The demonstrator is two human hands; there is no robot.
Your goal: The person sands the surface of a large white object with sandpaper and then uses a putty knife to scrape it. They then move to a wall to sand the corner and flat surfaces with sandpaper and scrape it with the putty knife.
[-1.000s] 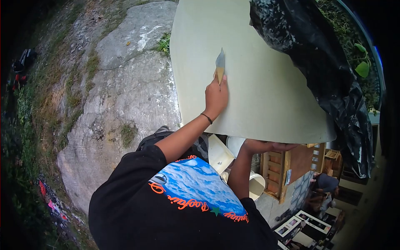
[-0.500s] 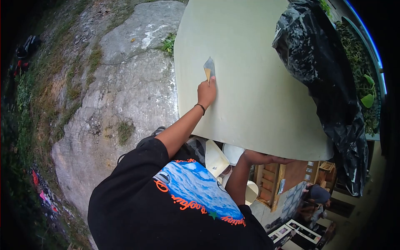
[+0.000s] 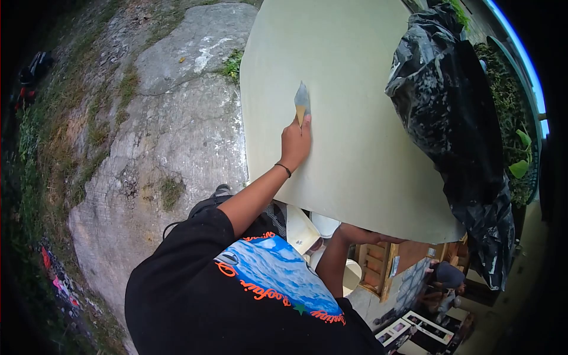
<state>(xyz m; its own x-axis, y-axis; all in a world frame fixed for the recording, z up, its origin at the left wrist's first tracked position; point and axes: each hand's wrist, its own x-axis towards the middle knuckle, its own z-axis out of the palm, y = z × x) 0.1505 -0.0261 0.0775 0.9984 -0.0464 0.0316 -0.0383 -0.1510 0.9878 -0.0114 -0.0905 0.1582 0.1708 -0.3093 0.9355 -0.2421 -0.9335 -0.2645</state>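
Observation:
My left hand (image 3: 296, 142), with a dark band at its wrist, is closed on a folded piece of sandpaper (image 3: 302, 97). The sheet is grey with a tan side, and its pointed end rests on a large pale panel (image 3: 349, 130). The panel has a smooth, slightly curved-looking face. Down at the panel's near edge, my right hand (image 3: 367, 235) grips it, with part of the fingers hidden by the edge.
A crumpled black plastic sheet (image 3: 449, 112) hangs over the panel's right side. Cracked concrete (image 3: 160, 142) lies on the left. White containers (image 3: 324, 225) and a wooden frame (image 3: 378, 266) are below the panel. Another person (image 3: 447, 281) is at lower right.
The view has shifted a little. My left hand and the sandpaper have moved slightly rightward over the panel, and the sheet has turned in my grip. The right hand stays at the edge.

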